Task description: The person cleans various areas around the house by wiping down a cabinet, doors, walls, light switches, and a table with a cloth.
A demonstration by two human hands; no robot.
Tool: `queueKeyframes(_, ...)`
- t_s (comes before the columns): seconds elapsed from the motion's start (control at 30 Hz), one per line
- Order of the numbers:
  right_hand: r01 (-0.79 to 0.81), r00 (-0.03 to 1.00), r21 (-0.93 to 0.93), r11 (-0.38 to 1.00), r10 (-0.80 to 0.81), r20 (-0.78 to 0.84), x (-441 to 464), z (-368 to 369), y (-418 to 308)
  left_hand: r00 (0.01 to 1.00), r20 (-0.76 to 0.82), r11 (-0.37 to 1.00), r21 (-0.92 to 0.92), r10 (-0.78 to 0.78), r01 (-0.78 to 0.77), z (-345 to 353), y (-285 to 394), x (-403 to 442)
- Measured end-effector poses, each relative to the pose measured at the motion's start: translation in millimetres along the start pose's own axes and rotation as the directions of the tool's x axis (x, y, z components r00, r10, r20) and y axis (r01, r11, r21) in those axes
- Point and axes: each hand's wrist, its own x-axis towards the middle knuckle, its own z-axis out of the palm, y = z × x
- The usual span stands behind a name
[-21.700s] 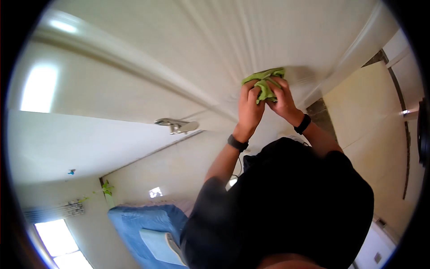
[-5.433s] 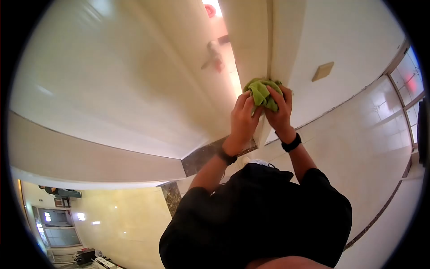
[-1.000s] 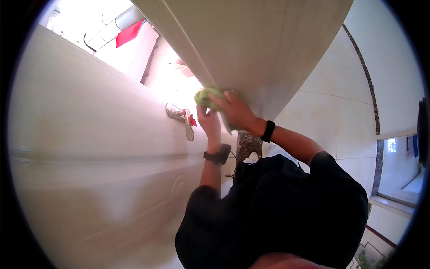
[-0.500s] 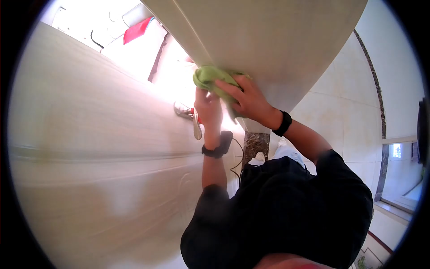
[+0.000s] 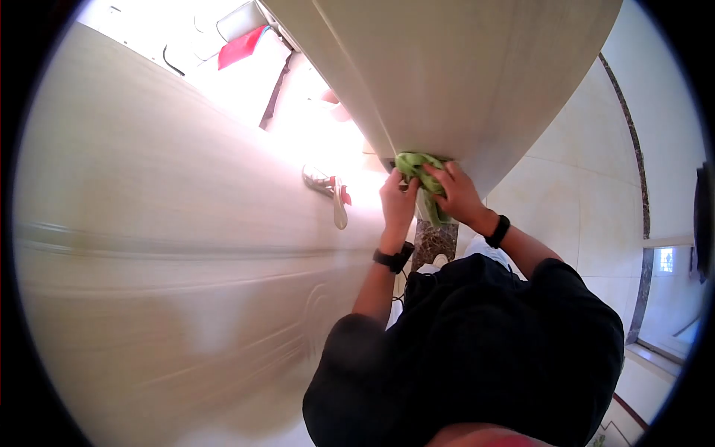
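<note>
A crumpled green cloth [image 5: 426, 179] lies against the lower edge of a pale upright panel [image 5: 469, 74], one end of it hanging down. My left hand [image 5: 398, 201] grips the cloth from its left side, fingers bent. On its right side my right hand [image 5: 459, 195] is closed on the same cloth, fingertips pressed into the folds. Both hands are close together. To the left of them, a metal door handle [image 5: 328, 190] with something red on it sticks out from a pale door [image 5: 164, 223].
Through the bright opening at the upper left, a red item [image 5: 242, 48] shows beside a pale cylinder. A dark stone threshold [image 5: 436, 242] lies below the hands, near my shoes. Pale floor tiles [image 5: 555, 201] with a dark border stretch to the right.
Both hands and the cloth have moved right and down in view since half a second ago, and the hands are closer together. Long before, the cloth was on other pale surfaces.
</note>
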Motion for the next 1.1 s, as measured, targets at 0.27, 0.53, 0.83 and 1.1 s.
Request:
queueKeyframes(0.27,0.155,0.9,-0.222,0.963,-0.23,-0.37,-20,-96,22,0.942,0.105,0.947,-0.089,0.317,-0.309,50,88,12)
queueKeyframes(0.53,0.253,0.786,-0.179,0.951,-0.31,-0.535,-28,-135,42,0.905,0.087,0.909,-0.016,0.416,-0.416,85,135,8)
queueKeyframes(0.83,0.303,0.908,0.031,0.953,-0.278,-0.314,-60,-123,87,1.0,0.013,1.0,-0.015,0.019,-0.019,110,115,-35)
queueKeyframes(1.1,-0.072,0.968,0.298,0.952,-0.006,0.252,-102,-112,106,0.979,0.013,0.92,0.344,-0.203,0.186,138,85,-105)
